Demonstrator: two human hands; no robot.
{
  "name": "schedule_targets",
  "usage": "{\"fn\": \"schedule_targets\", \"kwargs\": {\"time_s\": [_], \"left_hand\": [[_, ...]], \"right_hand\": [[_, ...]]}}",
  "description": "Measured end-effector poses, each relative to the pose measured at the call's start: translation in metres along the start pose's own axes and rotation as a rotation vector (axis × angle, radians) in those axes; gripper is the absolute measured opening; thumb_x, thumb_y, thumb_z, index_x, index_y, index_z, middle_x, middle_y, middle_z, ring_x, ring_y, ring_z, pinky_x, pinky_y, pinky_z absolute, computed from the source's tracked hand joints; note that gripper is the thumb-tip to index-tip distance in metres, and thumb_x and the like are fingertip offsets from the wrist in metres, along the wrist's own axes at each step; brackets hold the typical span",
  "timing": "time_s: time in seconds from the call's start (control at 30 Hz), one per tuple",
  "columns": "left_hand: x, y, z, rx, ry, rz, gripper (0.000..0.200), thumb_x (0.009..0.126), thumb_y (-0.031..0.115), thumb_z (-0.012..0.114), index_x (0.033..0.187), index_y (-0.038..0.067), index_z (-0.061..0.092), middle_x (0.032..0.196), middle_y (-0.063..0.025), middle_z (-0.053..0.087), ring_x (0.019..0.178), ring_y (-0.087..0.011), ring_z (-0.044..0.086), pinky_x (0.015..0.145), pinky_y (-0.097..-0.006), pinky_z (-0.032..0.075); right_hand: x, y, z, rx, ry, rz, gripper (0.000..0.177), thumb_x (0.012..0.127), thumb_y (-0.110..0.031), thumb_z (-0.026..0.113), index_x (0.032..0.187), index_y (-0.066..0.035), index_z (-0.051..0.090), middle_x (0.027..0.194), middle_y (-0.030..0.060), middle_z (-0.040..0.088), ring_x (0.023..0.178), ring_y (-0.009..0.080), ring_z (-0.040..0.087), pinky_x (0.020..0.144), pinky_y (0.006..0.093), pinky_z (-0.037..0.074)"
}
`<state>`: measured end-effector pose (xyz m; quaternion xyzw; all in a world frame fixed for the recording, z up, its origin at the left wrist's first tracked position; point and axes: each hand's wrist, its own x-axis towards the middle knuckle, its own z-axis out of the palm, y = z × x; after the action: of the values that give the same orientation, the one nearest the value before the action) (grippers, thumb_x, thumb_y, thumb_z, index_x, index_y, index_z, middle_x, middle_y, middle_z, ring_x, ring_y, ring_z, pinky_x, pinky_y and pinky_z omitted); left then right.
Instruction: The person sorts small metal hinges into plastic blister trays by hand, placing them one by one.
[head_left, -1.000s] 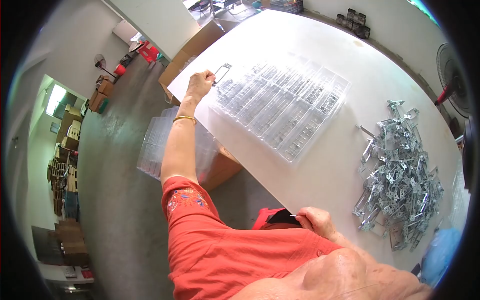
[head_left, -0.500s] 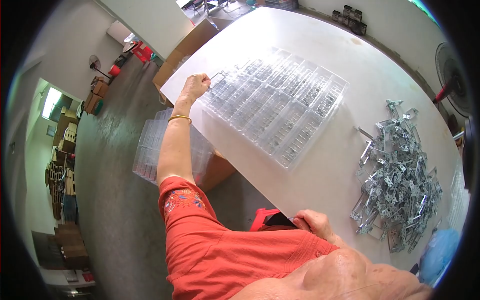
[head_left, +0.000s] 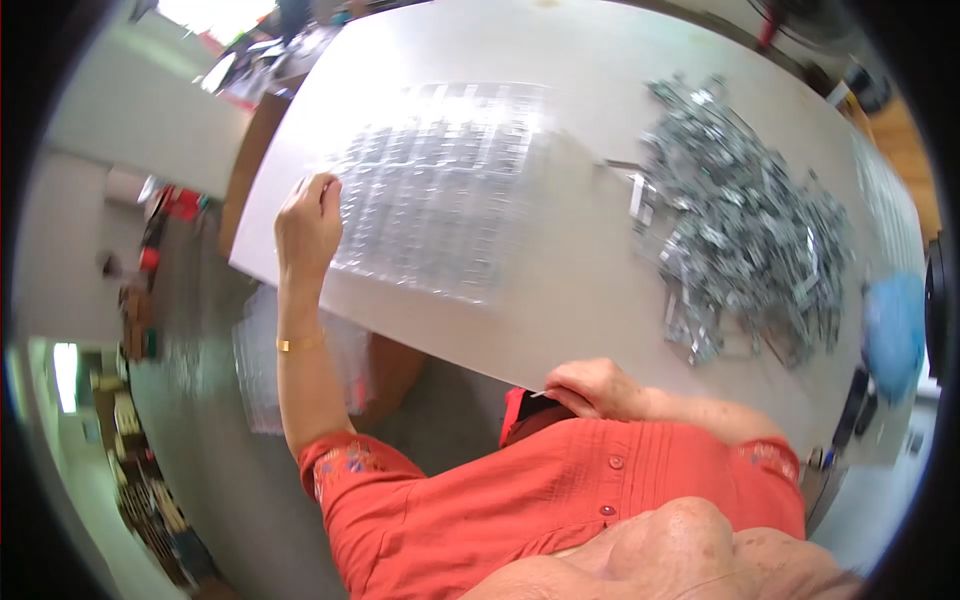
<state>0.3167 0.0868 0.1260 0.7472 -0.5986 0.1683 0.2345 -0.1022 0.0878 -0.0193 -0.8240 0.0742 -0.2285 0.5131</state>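
Note:
A clear plastic tray (head_left: 425,283) with rows of compartments lies on the white table, small metal pieces showing in its slots. Close to its left edge, my left hand (head_left: 312,222) is closed in a pinch; what it grips, if anything, is hidden. My right hand (head_left: 595,388) is at the table's near edge, its fingers closed on a thin metal piece (head_left: 538,394) whose tip pokes out. Just below that tip is a red and black object (head_left: 515,412), partly covered by my shirt. A heap of grey metal brackets (head_left: 740,220) lies to the right.
More clear trays (head_left: 260,365) stand below the table's left edge, with a cardboard box (head_left: 392,375) beside them. A blue plastic bag (head_left: 893,335) sits at the table's right end. Another cardboard box (head_left: 250,170) is beyond the left edge.
My view has turned, so the tray and bracket heap appear shifted left and up. My left hand stays by the tray's left edge; my right hand remains at the near table edge.

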Motion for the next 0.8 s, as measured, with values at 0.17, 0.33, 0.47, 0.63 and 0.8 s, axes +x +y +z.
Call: {"fn": "schedule_targets", "kwargs": {"time_s": [0.17, 0.33, 0.47, 0.63, 0.8], "left_hand": [[-0.042, 0.134, 0.003, -0.213, 0.063, 0.369, 0.009, 0.088, -0.001, 0.072, 0.095, 0.004, 0.068, 0.088, -0.0109, 0.07, 0.079, -0.0304, 0.069, 0.07, -0.0395, 0.055], [-0.067, 0.221, 0.039, -0.556, -0.008, 0.398, 0.009, 0.088, -0.002, 0.071, 0.095, 0.002, 0.068, 0.086, -0.0112, 0.068, 0.076, -0.0304, 0.066, 0.069, -0.0388, 0.054], [-0.067, 0.26, 0.082, -0.678, -0.03, 0.273, 0.005, 0.089, -0.004, 0.07, 0.092, 0.0, 0.068, 0.082, -0.0119, 0.067, 0.072, -0.0306, 0.064, 0.066, -0.0393, 0.052], [-0.023, 0.286, 0.135, -0.426, 0.063, 0.274, 0.011, 0.093, 0.0, 0.064, 0.103, 0.002, 0.067, 0.099, -0.0141, 0.069, 0.095, -0.033, 0.066, 0.083, -0.0435, 0.052], [0.014, 0.28, 0.209, -0.143, -0.119, 0.288, 0.02, 0.089, 0.004, 0.061, 0.107, 0.005, 0.068, 0.109, -0.0131, 0.07, 0.109, -0.0347, 0.065, 0.095, -0.0478, 0.049]], "right_hand": [[-0.009, -0.004, -0.006, -0.015, -0.057, -0.046, 0.015, 0.094, -0.013, 0.071, 0.1, -0.006, 0.059, 0.084, 0.0133, 0.064, 0.076, 0.0356, 0.066, 0.065, 0.0446, 0.055], [-0.028, -0.007, -0.015, -0.054, -0.182, 0.009, 0.015, 0.099, -0.021, 0.065, 0.102, -0.008, 0.058, 0.087, 0.0131, 0.066, 0.078, 0.0364, 0.067, 0.067, 0.0445, 0.056], [-0.042, -0.021, -0.031, -0.021, -0.199, 0.11, 0.017, 0.101, -0.025, 0.063, 0.104, -0.008, 0.06, 0.089, 0.0149, 0.067, 0.081, 0.0391, 0.068, 0.071, 0.0468, 0.056], [-0.059, -0.019, -0.038, 0.03, -0.144, 0.19, 0.018, 0.102, -0.024, 0.063, 0.106, -0.007, 0.062, 0.092, 0.0165, 0.07, 0.084, 0.0409, 0.068, 0.074, 0.048, 0.055], [-0.067, -0.017, -0.038, 0.189, -0.07, 0.205, 0.014, 0.102, -0.021, 0.065, 0.105, -0.007, 0.064, 0.091, 0.0154, 0.07, 0.085, 0.0335, 0.07, 0.075, 0.0428, 0.055]]}}
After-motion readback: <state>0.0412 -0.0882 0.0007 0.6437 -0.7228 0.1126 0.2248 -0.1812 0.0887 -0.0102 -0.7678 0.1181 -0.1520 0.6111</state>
